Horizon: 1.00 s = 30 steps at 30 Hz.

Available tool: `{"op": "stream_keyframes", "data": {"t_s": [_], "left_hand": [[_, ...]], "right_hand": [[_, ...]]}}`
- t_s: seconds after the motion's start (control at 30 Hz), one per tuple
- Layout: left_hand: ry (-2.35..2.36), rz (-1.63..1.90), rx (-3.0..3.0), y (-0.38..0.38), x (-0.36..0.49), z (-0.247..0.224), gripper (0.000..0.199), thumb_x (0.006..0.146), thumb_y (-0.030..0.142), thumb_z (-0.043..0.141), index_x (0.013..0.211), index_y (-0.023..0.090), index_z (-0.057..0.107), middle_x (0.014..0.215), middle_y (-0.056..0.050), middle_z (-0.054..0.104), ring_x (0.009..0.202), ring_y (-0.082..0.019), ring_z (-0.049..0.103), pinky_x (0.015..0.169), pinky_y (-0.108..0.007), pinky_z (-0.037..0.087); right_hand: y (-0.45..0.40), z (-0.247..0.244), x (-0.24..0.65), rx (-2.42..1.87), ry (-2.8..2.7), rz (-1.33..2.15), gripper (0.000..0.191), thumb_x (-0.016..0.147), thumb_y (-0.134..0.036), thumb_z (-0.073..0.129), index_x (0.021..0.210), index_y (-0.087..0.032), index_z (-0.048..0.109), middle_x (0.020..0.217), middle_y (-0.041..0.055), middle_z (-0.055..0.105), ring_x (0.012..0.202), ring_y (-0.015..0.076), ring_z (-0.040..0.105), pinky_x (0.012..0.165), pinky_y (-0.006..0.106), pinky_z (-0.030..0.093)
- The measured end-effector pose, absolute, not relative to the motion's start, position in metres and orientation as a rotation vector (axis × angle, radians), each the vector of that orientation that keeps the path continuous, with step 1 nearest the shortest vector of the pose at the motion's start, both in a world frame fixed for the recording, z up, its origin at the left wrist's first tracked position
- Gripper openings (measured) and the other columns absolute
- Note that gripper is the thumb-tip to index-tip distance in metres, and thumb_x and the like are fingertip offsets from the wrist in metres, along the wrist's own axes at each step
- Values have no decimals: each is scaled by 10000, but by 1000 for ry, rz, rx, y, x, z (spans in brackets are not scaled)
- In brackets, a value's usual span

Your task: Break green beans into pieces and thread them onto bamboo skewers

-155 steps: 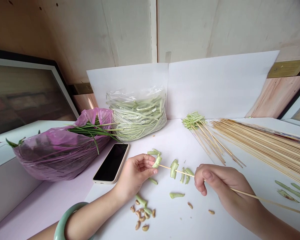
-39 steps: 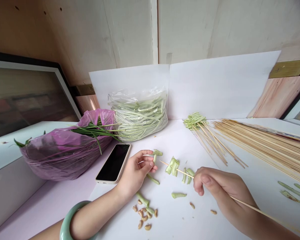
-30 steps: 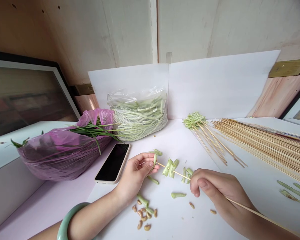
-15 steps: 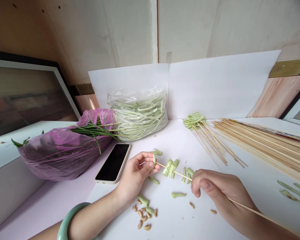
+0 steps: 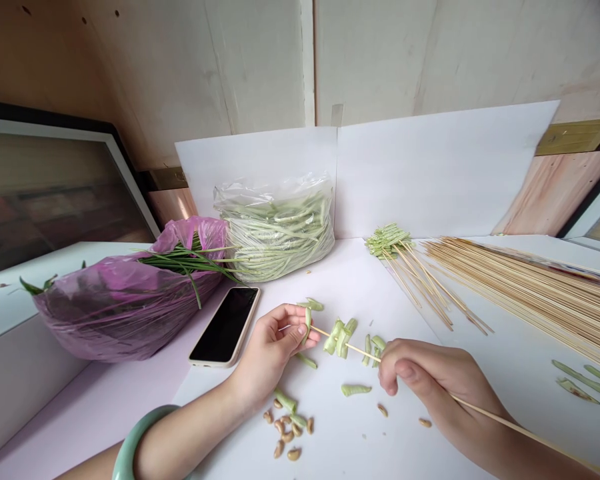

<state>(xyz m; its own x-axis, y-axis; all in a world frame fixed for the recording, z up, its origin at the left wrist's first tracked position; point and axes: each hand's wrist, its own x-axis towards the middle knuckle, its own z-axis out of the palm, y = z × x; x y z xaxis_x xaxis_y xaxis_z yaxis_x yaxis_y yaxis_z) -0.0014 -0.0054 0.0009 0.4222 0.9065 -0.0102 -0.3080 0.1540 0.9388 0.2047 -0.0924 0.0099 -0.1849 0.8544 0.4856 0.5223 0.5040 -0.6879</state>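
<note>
My right hand (image 5: pixel 430 383) is closed around a long bamboo skewer (image 5: pixel 517 425), which slants up to the left across the table. Several green bean pieces (image 5: pixel 340 338) sit threaded on the skewer between my hands. In my left hand (image 5: pixel 284 343), thumb and fingers pinch another green bean piece (image 5: pixel 308 318) at the skewer's tip; whether the tip has gone through it I cannot tell. Loose bean pieces (image 5: pixel 356 389) lie under and around the skewer. Several tan beans (image 5: pixel 287 437) are scattered in front of my left forearm.
A black-screened phone (image 5: pixel 225 327) lies left of my left hand. Behind it are a purple bag (image 5: pixel 130 300) of greens and a clear bag (image 5: pixel 280 233) of long beans. Finished bean skewers (image 5: pixel 389 239) and a bundle of bare skewers (image 5: pixel 520 287) lie at the right.
The whole view has shifted very slightly. Both hands keep their hold, and the skewer and bean pieces stay nearly where they were.
</note>
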Motion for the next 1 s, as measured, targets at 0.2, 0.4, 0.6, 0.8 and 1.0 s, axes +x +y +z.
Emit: {"op": "stream_keyframes", "data": {"t_s": [0.2,0.4,0.6,0.8,1.0], "left_hand": [[681,973,1078,-7,-2,0,282,666,294,805,827,139,633,733,-17,663,728,-143,671,746,-259,541],[662,974,1091,-6,-2,-2,247,681,260,799,843,145,653,752,-4,646,713,-137,675,722,-255,554],[635,944,1072,-4,-3,-2,211,688,215,796,843,143,671,766,-6,641,710,-123,666,706,-238,560],[631,901,1039,-4,-5,-1,207,682,194,799,848,143,685,739,-4,646,645,-118,664,662,-247,578],[601,882,1007,-6,-5,1,214,658,171,812,836,137,698,734,-1,643,615,-120,666,631,-255,597]], "right_hand": [[-90,4,207,-1110,-1860,526,389,984,-345,324,682,-205,527,619,-2,567,571,132,563,563,225,425],[-90,3,207,-1112,-1869,542,384,985,-351,334,687,-203,526,631,-2,560,572,127,553,553,223,412],[-90,5,209,-1070,-1878,543,376,985,-354,337,700,-203,532,632,-7,561,578,123,551,562,217,412],[-90,6,210,-1033,-1871,538,385,987,-355,334,701,-203,543,633,-6,574,584,123,565,574,216,421],[-91,7,211,-1000,-1857,562,382,986,-366,340,712,-203,552,646,-2,582,594,127,574,580,222,433]]}}
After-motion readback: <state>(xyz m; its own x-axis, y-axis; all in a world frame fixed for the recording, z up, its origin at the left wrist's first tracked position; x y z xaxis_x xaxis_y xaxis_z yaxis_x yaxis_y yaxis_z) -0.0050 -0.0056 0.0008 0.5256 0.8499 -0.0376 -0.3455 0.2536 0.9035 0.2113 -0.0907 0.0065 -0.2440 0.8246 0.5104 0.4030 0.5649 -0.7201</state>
